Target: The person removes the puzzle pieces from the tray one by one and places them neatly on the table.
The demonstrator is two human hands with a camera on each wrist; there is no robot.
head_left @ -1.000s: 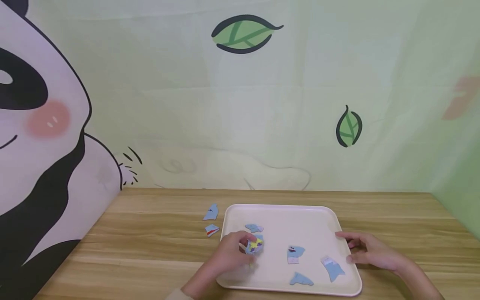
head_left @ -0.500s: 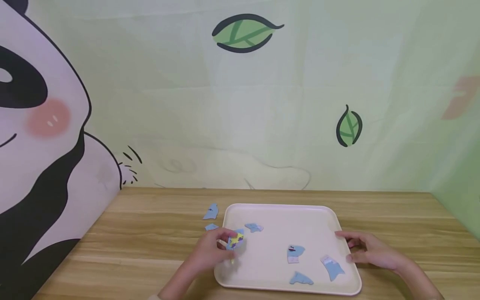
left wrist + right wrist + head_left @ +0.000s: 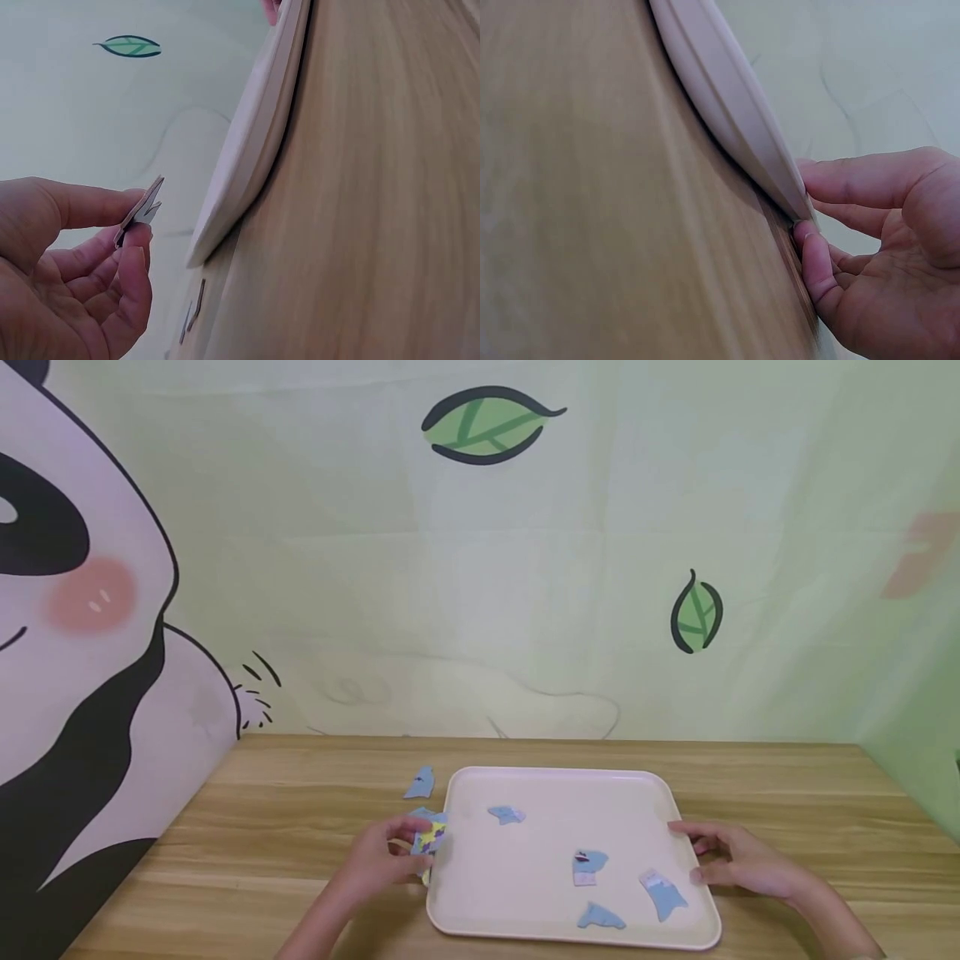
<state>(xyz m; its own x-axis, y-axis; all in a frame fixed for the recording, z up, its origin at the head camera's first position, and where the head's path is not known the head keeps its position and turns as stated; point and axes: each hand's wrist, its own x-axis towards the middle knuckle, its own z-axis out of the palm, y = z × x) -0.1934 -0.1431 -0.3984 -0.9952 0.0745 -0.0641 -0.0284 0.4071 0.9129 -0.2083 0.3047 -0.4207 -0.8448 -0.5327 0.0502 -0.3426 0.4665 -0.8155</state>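
My left hand pinches thin cardboard puzzle pieces between thumb and fingers, just off the tray's left edge. The face that shows is blue with a yellow star and purple marks. Seen edge-on in the left wrist view, these pieces sit above the table, beside the tray's corner. On the other side, my right hand rests with its fingertips against the right rim of the white tray. The right wrist view has the thumb straight against that rim and the other fingers low beside it.
Blue puzzle pieces lie on the tray: a small one at upper left, a joined pair, a fin-shaped one and a pink-ended one. Another piece lies on the wooden table left of the tray.
My left hand has carried the star-marked pieces leftward from above the tray to beyond its left edge, now covering most of the red-striped piece on the table. My right hand has stayed put.
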